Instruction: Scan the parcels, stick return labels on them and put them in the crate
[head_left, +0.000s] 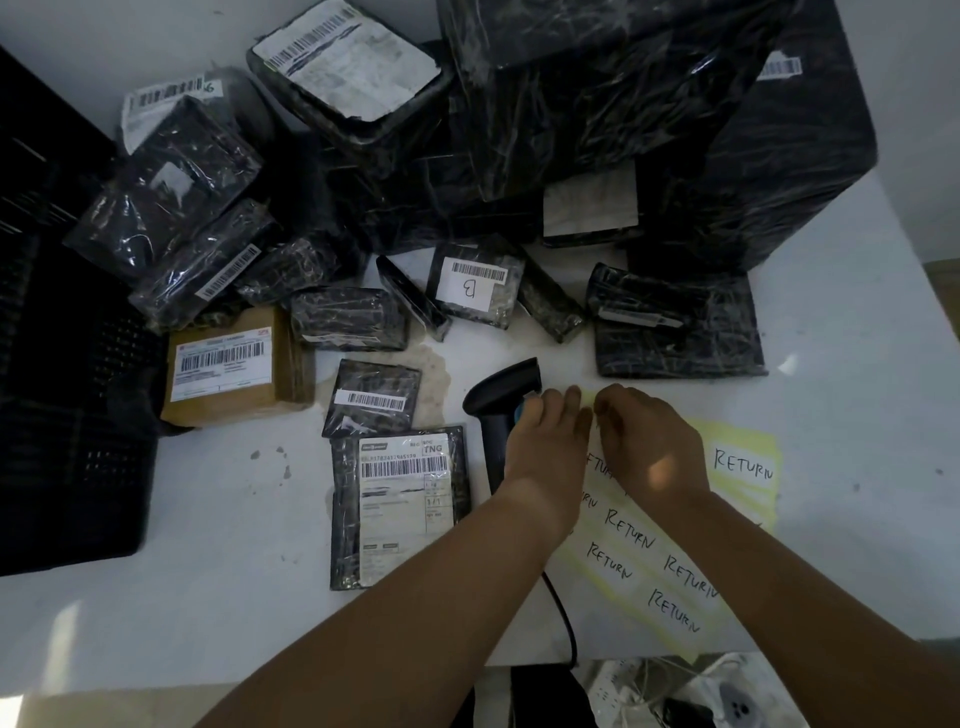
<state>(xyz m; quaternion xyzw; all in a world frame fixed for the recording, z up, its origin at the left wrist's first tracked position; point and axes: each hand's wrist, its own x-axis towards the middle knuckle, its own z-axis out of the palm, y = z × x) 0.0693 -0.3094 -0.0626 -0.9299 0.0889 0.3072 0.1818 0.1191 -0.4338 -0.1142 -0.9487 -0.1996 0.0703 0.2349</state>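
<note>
From the head view, the label sheet (743, 499) lies flat on the white surface (208, 519) at about 4 o'clock from the picture's middle. It has a pale yellow backing and carries white stickers with "RETURN" handwritten on them in black. It should handle as thin, limp, nearly weightless paper. A sticker is best lifted by picking up one corner with a nail while the backing is pinned flat, since it would likely curl and cling to itself. The left hand (540, 441) and right hand (649, 441) meet at the sheet's 12 o'clock edge. The left fingers are drawn narrow, thumb against fingertips on a pale corner there. The right fingers are curled with their tips hidden under the knuckles, so I cannot tell whether they grip anything. The black scanner (501, 395) lies just at 9 o'clock of the left hand, partly under it, its cord trailing towards 6 o'clock. The nearest parcel (400, 504), at 9 o'clock of the left forearm, is flat, wrapped in glossy black film and has a large barcode label facing up. It looks light, and the film is probably slippery, so gripping it by its long edges seems safest. The black crate (62, 415) stands at the far 9 o'clock edge.
</note>
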